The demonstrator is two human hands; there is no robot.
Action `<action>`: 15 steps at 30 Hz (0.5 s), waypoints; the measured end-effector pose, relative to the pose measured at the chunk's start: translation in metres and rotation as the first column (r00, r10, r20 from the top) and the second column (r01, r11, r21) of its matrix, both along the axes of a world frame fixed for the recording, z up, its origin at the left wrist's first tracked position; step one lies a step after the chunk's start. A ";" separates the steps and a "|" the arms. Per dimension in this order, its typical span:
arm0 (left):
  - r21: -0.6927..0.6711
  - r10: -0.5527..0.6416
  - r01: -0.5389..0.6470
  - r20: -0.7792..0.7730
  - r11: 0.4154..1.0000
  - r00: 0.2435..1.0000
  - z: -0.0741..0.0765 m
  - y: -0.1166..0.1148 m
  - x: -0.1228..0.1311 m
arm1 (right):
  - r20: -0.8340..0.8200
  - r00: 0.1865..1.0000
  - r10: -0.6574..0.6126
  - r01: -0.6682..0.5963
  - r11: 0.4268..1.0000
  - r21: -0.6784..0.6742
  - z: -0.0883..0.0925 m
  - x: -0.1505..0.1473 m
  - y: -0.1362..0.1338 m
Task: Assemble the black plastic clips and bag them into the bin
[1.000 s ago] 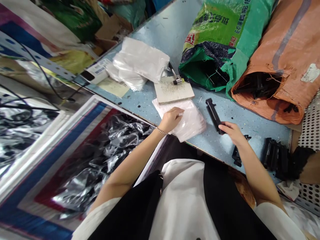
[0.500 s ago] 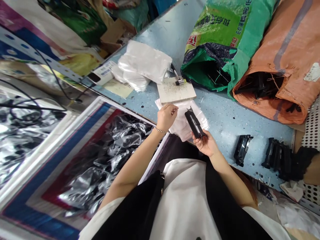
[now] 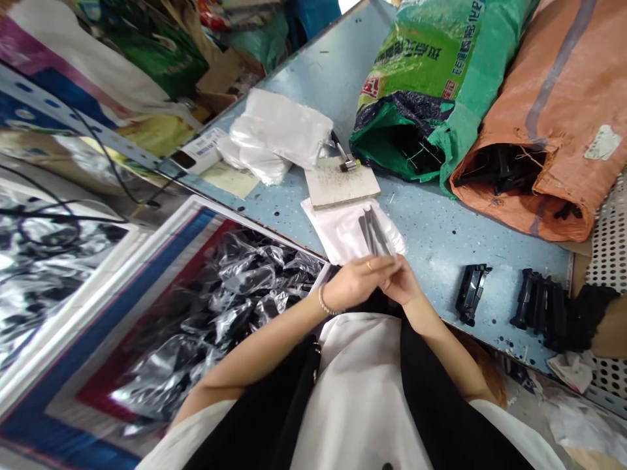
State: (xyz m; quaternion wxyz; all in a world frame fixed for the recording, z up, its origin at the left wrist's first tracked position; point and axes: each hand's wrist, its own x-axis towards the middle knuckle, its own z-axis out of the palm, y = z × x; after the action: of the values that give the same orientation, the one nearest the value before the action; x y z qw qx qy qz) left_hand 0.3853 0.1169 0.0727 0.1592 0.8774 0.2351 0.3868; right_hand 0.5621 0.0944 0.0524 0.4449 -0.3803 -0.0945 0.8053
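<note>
A long black plastic part point(image 3: 375, 232) is gripped at its lower end by closed fingers of the left hand point(image 3: 355, 284) and right hand point(image 3: 404, 287), over the clear plastic bags point(image 3: 337, 228) at the table's near edge. Bagging is judged in hand; an opened bag mouth is required.

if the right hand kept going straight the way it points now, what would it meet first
Most likely the stack of clear plastic bags, just ahead of the right hand and under the black part it holds; beyond that lies the white board. Height is unclear.

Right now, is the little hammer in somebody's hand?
No, the hammer lies on the square board, away from the left hand and right hand, which grip a black part.
</note>
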 end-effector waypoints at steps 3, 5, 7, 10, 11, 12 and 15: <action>-0.031 -0.026 0.024 -0.044 0.999 0.999 0.007 -0.028 0.012 | 0.200 0.979 -0.030 0.003 0.991 0.136 0.014 -0.003 -0.021; -0.019 -0.004 0.003 -0.070 1.000 0.998 0.015 -0.039 0.010 | 0.304 0.950 0.069 -0.145 0.961 0.237 0.028 0.001 -0.036; -0.033 0.038 -0.041 -0.068 0.999 0.997 0.029 -0.049 -0.006 | 0.393 0.896 0.207 -0.346 0.879 0.327 0.044 0.013 -0.049; -0.252 0.153 -0.185 -0.139 0.950 0.978 0.047 -0.067 -0.067 | 0.620 0.742 0.256 -0.560 0.744 0.364 0.066 0.054 -0.057; -0.342 0.185 -0.252 -0.218 0.905 0.958 0.047 -0.073 -0.095 | 0.749 0.638 0.180 -0.605 0.719 0.342 0.072 0.074 -0.058; -0.423 0.170 -0.303 -0.325 0.854 0.930 0.044 -0.079 -0.123 | 0.872 0.485 0.064 -0.635 0.712 0.301 0.077 0.096 -0.059; -0.543 0.118 -0.570 -0.652 0.617 0.749 0.017 -0.096 -0.187 | 0.957 -0.164 -0.238 -0.664 0.744 0.071 0.084 0.162 -0.059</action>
State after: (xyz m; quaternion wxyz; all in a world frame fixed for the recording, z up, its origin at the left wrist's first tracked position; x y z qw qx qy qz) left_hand 0.1987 0.0213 0.0894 0.3294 0.7497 0.5738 0.0151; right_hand 0.7245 0.0355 0.1360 0.1493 -0.6592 -0.6994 0.2322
